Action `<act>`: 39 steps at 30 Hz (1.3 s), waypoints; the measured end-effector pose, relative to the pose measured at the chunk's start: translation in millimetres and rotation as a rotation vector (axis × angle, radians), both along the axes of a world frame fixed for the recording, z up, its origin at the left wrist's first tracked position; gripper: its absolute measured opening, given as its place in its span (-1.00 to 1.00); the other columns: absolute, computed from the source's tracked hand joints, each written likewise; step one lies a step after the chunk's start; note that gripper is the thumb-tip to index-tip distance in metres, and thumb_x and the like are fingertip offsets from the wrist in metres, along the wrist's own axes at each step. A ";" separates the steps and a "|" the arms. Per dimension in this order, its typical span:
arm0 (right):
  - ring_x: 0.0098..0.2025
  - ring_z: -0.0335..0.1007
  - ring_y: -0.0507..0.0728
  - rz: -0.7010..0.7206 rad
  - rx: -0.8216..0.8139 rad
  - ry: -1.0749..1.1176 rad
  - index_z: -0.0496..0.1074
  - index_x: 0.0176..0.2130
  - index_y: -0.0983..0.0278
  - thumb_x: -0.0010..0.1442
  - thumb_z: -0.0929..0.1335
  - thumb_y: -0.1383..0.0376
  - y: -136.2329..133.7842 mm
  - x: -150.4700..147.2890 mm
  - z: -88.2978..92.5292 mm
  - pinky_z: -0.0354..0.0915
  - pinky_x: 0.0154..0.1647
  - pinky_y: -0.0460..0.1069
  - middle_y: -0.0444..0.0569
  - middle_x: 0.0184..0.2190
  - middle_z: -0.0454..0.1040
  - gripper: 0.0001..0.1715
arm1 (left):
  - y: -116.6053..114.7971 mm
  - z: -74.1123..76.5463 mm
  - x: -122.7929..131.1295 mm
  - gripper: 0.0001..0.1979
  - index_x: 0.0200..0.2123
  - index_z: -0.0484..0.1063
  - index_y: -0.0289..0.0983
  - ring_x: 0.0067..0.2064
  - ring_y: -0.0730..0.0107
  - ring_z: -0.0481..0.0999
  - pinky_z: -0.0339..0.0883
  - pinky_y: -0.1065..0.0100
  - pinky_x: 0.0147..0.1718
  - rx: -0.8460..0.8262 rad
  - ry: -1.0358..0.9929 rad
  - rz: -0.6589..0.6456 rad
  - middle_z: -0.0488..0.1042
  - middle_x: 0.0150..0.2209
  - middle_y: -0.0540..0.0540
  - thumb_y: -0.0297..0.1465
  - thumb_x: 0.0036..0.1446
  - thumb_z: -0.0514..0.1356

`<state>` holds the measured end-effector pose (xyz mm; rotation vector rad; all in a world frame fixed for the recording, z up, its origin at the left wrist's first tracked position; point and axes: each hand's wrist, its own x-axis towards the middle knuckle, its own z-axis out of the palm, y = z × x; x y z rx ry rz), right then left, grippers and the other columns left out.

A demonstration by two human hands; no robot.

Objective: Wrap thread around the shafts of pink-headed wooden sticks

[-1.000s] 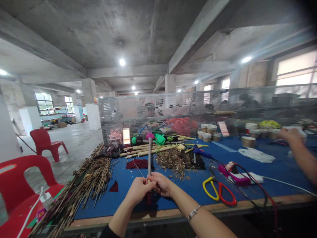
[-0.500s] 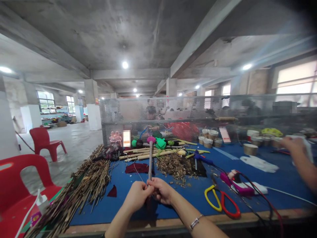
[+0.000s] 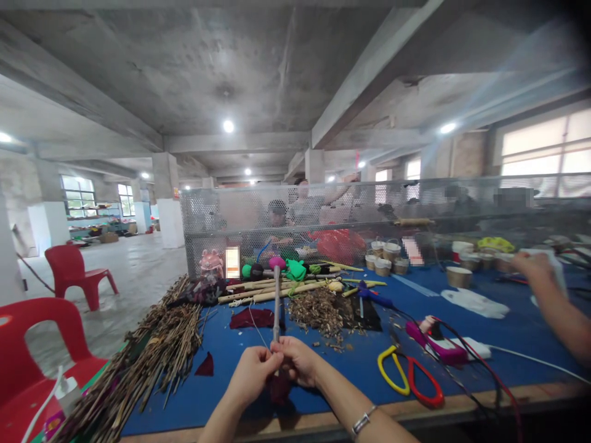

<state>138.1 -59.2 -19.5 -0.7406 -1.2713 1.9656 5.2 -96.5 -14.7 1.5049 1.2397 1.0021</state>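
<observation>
A slim greyish stick [image 3: 276, 301] points away from me, and a magenta ball [image 3: 277, 263] shows at its far end. My right hand [image 3: 302, 362] is closed around the stick's near end. Against it, my left hand [image 3: 252, 372] is pinched at the same spot, where a thin pale string [image 3: 258, 326] runs into its fingers. Dark red cloth [image 3: 279, 391] hangs below both hands at the stick's near end. The fingertips partly hide how string and cloth meet the stick.
Dry twigs [image 3: 161, 344] lie left, wood chips [image 3: 318, 311] and bamboo sticks [image 3: 295, 287] ahead. Yellow-and-red-handled scissors [image 3: 423, 384], a magenta power strip [image 3: 438, 344] and cables lie right. A mesh screen [image 3: 207, 212] stands behind; another person's arm [image 3: 551, 295] reaches in at right.
The view has shifted slightly, so most things sit a little further left. Both hands stay together at the stick's near end; more of the dark red cloth shows below them.
</observation>
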 end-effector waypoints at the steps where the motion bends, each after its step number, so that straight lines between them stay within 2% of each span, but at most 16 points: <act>1: -0.78 -0.28 -0.17 0.004 -0.012 0.014 0.16 -0.50 0.29 -0.12 0.43 0.14 0.8 0.7 -0.4 -0.40 -0.80 -0.17 -0.36 -0.79 0.02 -0.60 | -1.1 -1.3 1.5 -0.54 -0.67 0.15 -0.27 -0.72 0.57 0.13 -0.09 0.47 -0.70 -0.029 -0.059 -0.030 0.18 -0.77 0.08 0.02 -0.18 0.12; 6: -0.78 -0.22 -0.18 0.053 -0.062 0.071 0.21 -0.43 0.31 -0.13 0.44 0.18 4.2 2.3 -3.7 -0.41 -0.78 -0.19 -0.35 -0.77 0.06 -0.62 | -7.2 -11.0 9.7 -0.54 -0.61 0.17 -0.28 -0.74 0.61 0.05 -0.11 0.48 -0.73 -0.103 -0.355 -0.096 0.16 -0.75 0.10 0.03 -0.09 0.05; 9: -0.80 -0.23 -0.19 0.021 -0.039 0.048 0.16 -0.48 0.30 -0.12 0.43 0.19 4.7 0.2 -5.8 -0.41 -0.80 -0.18 -0.34 -0.76 0.09 -0.62 | -3.5 -10.8 7.2 -0.54 -0.60 0.18 -0.28 -0.75 0.60 0.07 -0.13 0.49 -0.73 -0.126 -0.229 -0.045 0.16 -0.75 0.11 0.04 -0.12 0.07; 13: -0.81 -0.18 -0.19 -0.032 -0.007 0.018 0.18 -0.49 0.30 -0.11 0.42 0.18 4.9 -1.9 -6.0 -0.38 -0.82 -0.17 -0.33 -0.75 0.13 -0.64 | 4.2 -1.8 1.6 -0.51 -0.68 0.12 -0.28 -0.73 0.65 0.04 -0.17 0.50 -0.72 -0.025 0.020 0.015 0.10 -0.77 0.13 0.02 -0.19 0.15; 15: -0.81 -0.21 -0.19 -0.021 -0.024 0.024 0.19 -0.48 0.31 -0.10 0.41 0.16 4.8 -0.9 -4.5 -0.39 -0.81 -0.18 -0.34 -0.77 0.10 -0.63 | 3.9 2.8 2.1 -0.52 -0.68 0.12 -0.29 -0.72 0.64 0.07 -0.15 0.50 -0.71 -0.023 0.018 -0.005 0.13 -0.77 0.12 0.02 -0.18 0.14; 17: -0.80 -0.24 -0.18 0.010 -0.050 0.053 0.19 -0.48 0.30 -0.10 0.42 0.14 4.4 0.7 -2.6 -0.40 -0.80 -0.18 -0.36 -0.79 0.03 -0.62 | 0.4 5.4 4.7 -0.54 -0.63 0.17 -0.29 -0.73 0.59 0.14 -0.10 0.49 -0.72 -0.076 -0.061 -0.051 0.20 -0.75 0.09 0.03 -0.16 0.11; 20: -0.79 -0.25 -0.18 0.035 -0.030 0.089 0.19 -0.46 0.30 -0.11 0.43 0.15 3.3 1.9 -1.5 -0.41 -0.80 -0.18 -0.36 -0.79 0.03 -0.61 | -5.3 4.6 7.5 -0.55 -0.56 0.22 -0.29 -0.71 0.52 0.22 -0.01 0.48 -0.71 -0.131 -0.202 -0.082 0.26 -0.72 0.07 0.02 -0.14 0.08; 22: -0.79 -0.27 -0.17 0.025 0.005 0.068 0.18 -0.46 0.29 -0.11 0.43 0.15 3.0 0.9 -2.7 -0.41 -0.81 -0.17 -0.36 -0.78 0.05 -0.60 | -6.1 3.3 5.9 -0.56 -0.57 0.22 -0.29 -0.72 0.51 0.23 0.00 0.47 -0.71 -0.127 -0.158 -0.059 0.26 -0.72 0.06 0.02 -0.13 0.07; 27: -0.79 -0.30 -0.18 -0.007 0.025 0.022 0.16 -0.48 0.29 -0.12 0.43 0.12 5.4 -2.1 -5.9 -0.39 -0.81 -0.17 -0.36 -0.78 0.06 -0.58 | -2.0 8.0 -3.0 -0.56 -0.68 0.19 -0.29 -0.70 0.53 0.21 -0.02 0.48 -0.70 0.004 0.111 -0.003 0.25 -0.75 0.05 -0.02 -0.18 0.15; 30: -0.78 -0.31 -0.18 0.017 -0.023 0.048 0.19 -0.42 0.30 -0.12 0.43 0.13 6.9 -0.2 -4.9 -0.41 -0.79 -0.18 -0.36 -0.77 0.06 -0.58 | -3.3 11.3 -2.4 -0.56 -0.68 0.19 -0.28 -0.72 0.54 0.19 -0.03 0.47 -0.72 -0.005 0.078 -0.061 0.23 -0.77 0.05 -0.02 -0.15 0.12; 35: -0.77 -0.24 -0.19 0.043 -0.021 0.092 0.21 -0.42 0.32 -0.11 0.44 0.16 5.9 1.9 -4.6 -0.38 -0.78 -0.19 -0.35 -0.75 0.07 -0.61 | -7.3 6.9 2.9 -0.59 -0.63 0.19 -0.27 -0.74 0.57 0.13 -0.03 0.48 -0.73 -0.153 -0.177 -0.132 0.18 -0.74 0.09 -0.03 -0.07 0.02; 37: -0.78 -0.21 -0.18 0.026 0.013 0.049 0.20 -0.45 0.32 -0.10 0.43 0.15 5.2 0.3 -5.8 -0.37 -0.80 -0.18 -0.33 -0.75 0.12 -0.62 | -5.3 5.7 1.3 -0.59 -0.63 0.19 -0.28 -0.73 0.58 0.12 -0.06 0.48 -0.72 -0.156 -0.102 -0.088 0.17 -0.74 0.09 -0.02 -0.09 0.04; 39: -0.79 -0.19 -0.18 0.008 0.044 0.000 0.22 -0.47 0.32 -0.09 0.41 0.15 4.5 -1.6 -6.5 -0.36 -0.81 -0.17 -0.32 -0.75 0.14 -0.64 | -1.7 6.2 -2.1 -0.56 -0.66 0.18 -0.29 -0.70 0.59 0.10 -0.09 0.48 -0.69 -0.054 0.050 -0.013 0.16 -0.73 0.09 -0.01 -0.13 0.09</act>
